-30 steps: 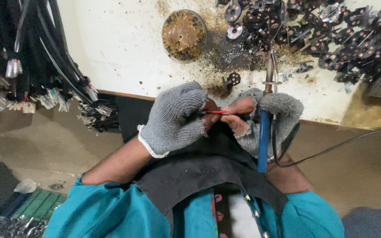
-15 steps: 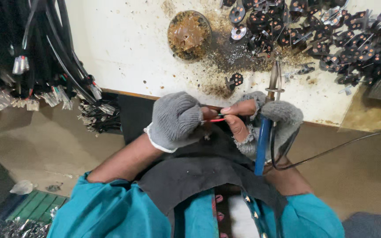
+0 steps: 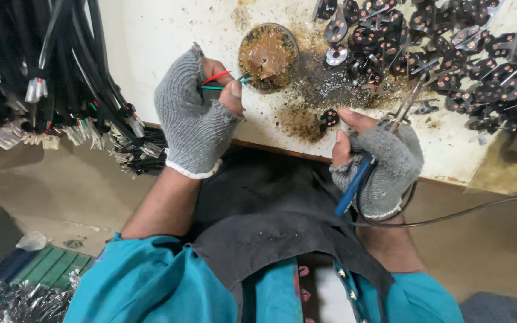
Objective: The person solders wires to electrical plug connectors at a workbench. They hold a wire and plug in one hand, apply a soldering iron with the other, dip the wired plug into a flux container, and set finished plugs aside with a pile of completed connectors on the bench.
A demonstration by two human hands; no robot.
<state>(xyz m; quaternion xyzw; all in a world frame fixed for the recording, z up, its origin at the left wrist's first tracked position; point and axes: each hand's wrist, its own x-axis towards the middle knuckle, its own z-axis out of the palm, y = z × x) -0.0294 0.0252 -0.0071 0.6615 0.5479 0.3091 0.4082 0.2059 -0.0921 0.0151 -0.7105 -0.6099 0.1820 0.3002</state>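
Pinched in the grey-gloved left hand (image 3: pixel 195 113), thin red and green wires (image 3: pixel 219 82) dip their tips toward the round brown flux tin (image 3: pixel 267 57); the gloved right hand (image 3: pixel 378 164) fists the blue-handled soldering iron (image 3: pixel 384 140) aside.

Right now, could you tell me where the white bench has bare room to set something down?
The white bench is bare between the hanging black cables and the left hand. A smaller, stained strip lies at the front edge, right of the right hand. Crowded: the black plug parts fill the upper right, with the round flux tin beside them.
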